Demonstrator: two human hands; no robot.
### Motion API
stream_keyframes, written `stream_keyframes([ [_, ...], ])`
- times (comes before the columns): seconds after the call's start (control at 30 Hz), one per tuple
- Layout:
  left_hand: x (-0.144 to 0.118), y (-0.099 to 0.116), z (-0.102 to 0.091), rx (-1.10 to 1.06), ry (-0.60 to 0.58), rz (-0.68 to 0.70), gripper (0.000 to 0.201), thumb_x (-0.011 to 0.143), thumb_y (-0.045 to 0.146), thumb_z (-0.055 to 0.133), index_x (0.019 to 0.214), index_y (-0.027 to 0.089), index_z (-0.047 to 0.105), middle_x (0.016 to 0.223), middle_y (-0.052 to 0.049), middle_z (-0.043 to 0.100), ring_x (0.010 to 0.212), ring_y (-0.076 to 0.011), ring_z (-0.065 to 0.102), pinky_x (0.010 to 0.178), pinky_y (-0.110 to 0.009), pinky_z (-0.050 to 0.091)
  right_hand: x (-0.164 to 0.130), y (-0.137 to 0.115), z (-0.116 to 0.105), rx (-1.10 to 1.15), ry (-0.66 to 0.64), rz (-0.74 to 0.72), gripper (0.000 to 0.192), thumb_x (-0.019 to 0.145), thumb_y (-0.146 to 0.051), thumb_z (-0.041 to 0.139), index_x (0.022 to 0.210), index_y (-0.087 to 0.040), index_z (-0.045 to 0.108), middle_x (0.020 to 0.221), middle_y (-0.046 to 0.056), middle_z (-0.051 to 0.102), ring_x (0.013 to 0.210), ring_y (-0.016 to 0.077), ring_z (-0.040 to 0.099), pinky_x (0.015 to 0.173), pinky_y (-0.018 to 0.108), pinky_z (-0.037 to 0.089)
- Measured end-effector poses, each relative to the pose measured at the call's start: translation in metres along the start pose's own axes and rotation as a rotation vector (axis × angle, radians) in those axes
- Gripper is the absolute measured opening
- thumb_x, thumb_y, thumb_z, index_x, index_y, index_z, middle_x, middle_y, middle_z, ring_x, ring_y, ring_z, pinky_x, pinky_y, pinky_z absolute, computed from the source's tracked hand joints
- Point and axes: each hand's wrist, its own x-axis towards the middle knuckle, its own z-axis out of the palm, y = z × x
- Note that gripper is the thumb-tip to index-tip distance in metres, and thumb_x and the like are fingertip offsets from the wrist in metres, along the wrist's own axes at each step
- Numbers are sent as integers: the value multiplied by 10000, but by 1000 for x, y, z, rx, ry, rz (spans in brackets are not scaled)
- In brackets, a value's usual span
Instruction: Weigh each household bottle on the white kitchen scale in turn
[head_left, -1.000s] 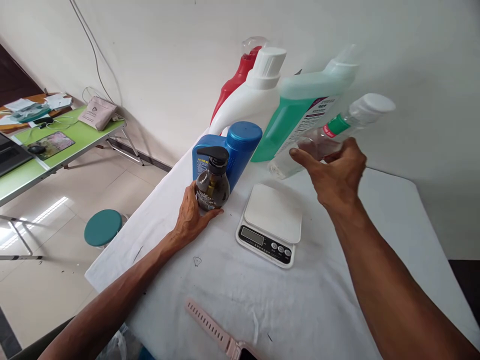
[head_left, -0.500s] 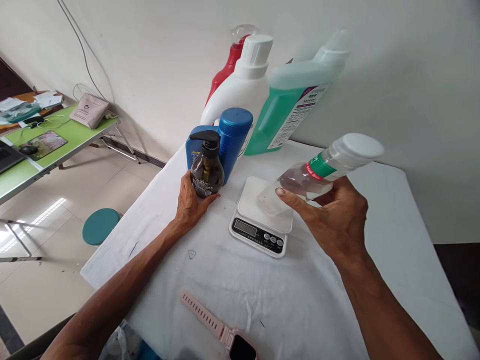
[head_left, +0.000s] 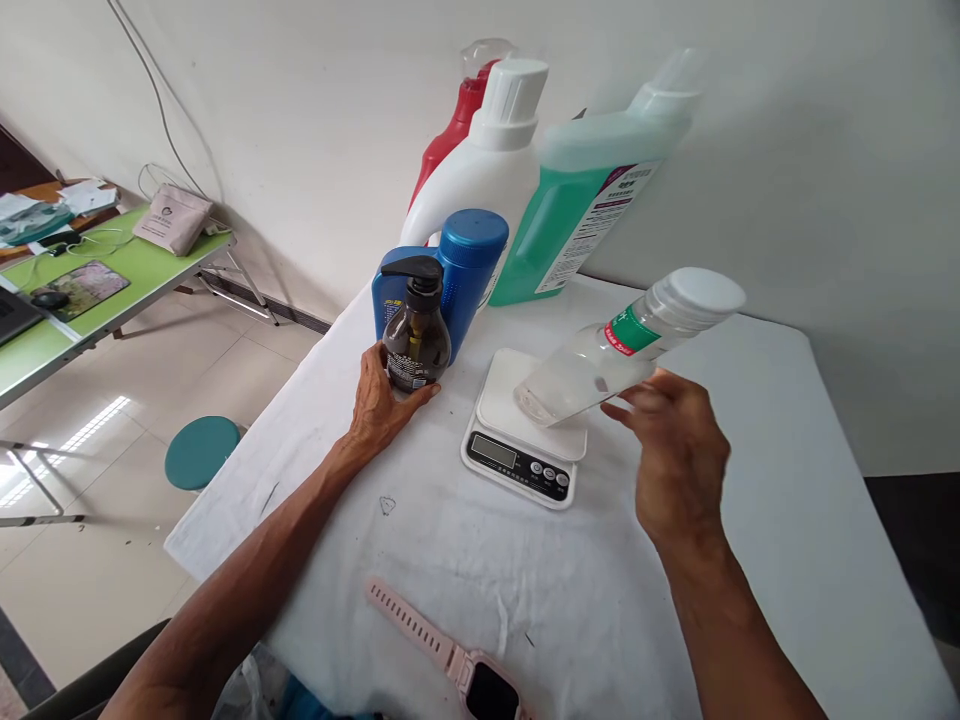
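Gripped the dark pump bottle (head_left: 416,345) with the left hand (head_left: 379,405), fingers curled round its lower body and thumb laid across the front. Found it upright on the white surface (head_left: 375,560), near the left edge, right up against the blue bottle (head_left: 469,270) behind it.

Over to the right hand (head_left: 675,455): half closed, fingertips pinched on the underside of the clear bottle (head_left: 615,345), palm well off it. Looked a light hold, not a full wrap. Carried that bottle steeply tilted, white cap up toward the right edge, base down over the plate of the scale (head_left: 517,465). Could not tell whether the base touched the plate or hung just above it. Not standing there yet, in any case, and not let go of.

Saw nothing readable on the scale's display.

Along the back edge, against the wall: spotted a red bottle (head_left: 442,160), a white jug (head_left: 487,170) in front of it, and a green bottle (head_left: 577,215) beside that, all apart from both hands. Noted a pink watch (head_left: 450,665) lying flat at the front edge.

Off to the left, beyond the surface: caught a green table (head_left: 112,300) with odds and ends on it, and a teal stool (head_left: 202,450) on the floor.

So far, judging by the layout: one bottle in each hand, the clear one at the scale but not settled, the dark one on the cloth.
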Motion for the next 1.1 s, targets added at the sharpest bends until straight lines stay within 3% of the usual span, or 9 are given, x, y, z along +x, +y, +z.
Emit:
stream_keyframes([
  [0.1, -2, -1, -1, -13, -11, -9, 743, 725, 431, 923, 1300, 220, 503, 1306, -123, 599, 1197, -294, 635, 934, -451, 578, -17, 26, -7, 118, 132, 156, 558, 901, -785, 606, 1016, -249, 713, 1000, 74, 771, 1004, 287, 763, 859, 510, 614],
  [0.2, -3, -2, 0, -1, 2, 17, 808, 728, 462, 908, 1362, 215, 475, 1329, -143, 578, 1208, -300, 622, 904, -438, 574, -31, 51, -8, 104, 232, 213, 546, 911, -762, 593, 924, -226, 699, 862, 70, 736, 832, 253, 734, 753, 452, 600],
  [0.33, -4, 3, -7, 30, 143, 220, 820, 786, 597, 835, 1402, 222, 443, 1338, -155, 551, 1186, -298, 602, 928, -460, 553, -36, 68, -9, 72, 245, 197, 529, 931, -750, 596, 902, -233, 701, 840, 71, 720, 781, 246, 707, 734, 453, 594],
  [0.43, -13, 19, -18, 35, 344, 474, 645, 854, 631, 757, 1298, 242, 497, 1218, -132, 567, 1117, -296, 591, 932, -477, 532, -33, 71, -10, 64, 218, 172, 485, 955, -738, 589, 882, -274, 710, 838, 84, 722, 770, 273, 712, 737, 488, 597],
  [0.5, -25, 33, -22, 36, 323, 543, 412, 949, 583, 675, 1156, 247, 555, 1041, -97, 598, 969, -269, 603, 862, -447, 525, -32, 72, -12, 69, 205, 162, 468, 962, -729, 597, 877, -285, 719, 842, 91, 728, 766, 280, 713, 735, 494, 595],
  [0.57, -39, 45, -21, -6, 156, 484, 305, 1056, 535, 540, 1008, 238, 595, 864, -60, 603, 787, -220, 584, 773, -399, 507, -32, 72, -12, 71, 202, 164, 478, 967, -728, 590, 882, -276, 721, 839, 86, 728, 761, 269, 711, 731, 480, 594],
  [0.63, -51, 52, -13, -108, -64, 341, 418, 1113, 535, 423, 901, 226, 607, 731, -23, 570, 654, -174, 533, 700, -355, 477, -32, 72, -11, 65, 200, 170, 487, 974, -721, 577, 892, -262, 716, 836, 74, 726, 762, 251, 712, 729, 456, 596],
  [0.77, -60, 48, 8, -309, -395, 12, 513, 1087, 635, 437, 840, 217, 602, 633, 21, 515, 568, -134, 485, 612, -301, 413, -32, 71, -11, 43, 195, 165, 507, 979, -721, 551, 895, -245, 705, 822, 49, 725, 756, 229, 711, 721, 423, 595],
  [1.1, -47, 38, 14, -455, -419, -188, 529, 975, 697, 601, 764, 215, 540, 604, 32, 526, 524, -107, 456, 535, -271, 357, -34, 70, -12, 7, 159, 145, 550, 1009, -717, 520, 920, -204, 698, 851, 44, 722, 785, 211, 718, 738, 393, 589],
])
